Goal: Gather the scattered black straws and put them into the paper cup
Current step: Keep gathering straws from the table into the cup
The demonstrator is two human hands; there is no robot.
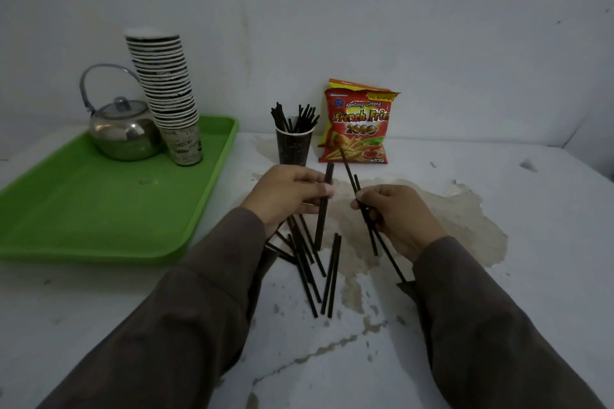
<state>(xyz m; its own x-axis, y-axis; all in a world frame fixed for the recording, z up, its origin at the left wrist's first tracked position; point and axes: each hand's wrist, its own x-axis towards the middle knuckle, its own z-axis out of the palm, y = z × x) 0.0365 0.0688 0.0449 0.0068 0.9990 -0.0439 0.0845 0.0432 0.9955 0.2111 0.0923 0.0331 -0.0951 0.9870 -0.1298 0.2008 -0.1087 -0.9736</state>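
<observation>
A dark paper cup (293, 149) stands upright at the table's middle back, with several black straws (294, 118) sticking out of it. My left hand (285, 194) is just in front of the cup and grips a black straw (324, 209) held nearly upright. To its right, my right hand (397, 217) holds two black straws (352, 176) slanted up and to the left. Several loose black straws (314, 269) lie in a pile on the table below and between my hands.
A green tray (83, 209) at the left carries a steel kettle (124, 131) and a tall stack of paper cups (169, 100). A red snack bag (358, 124) leans on the wall right of the cup. The white tabletop (515, 209) is stained.
</observation>
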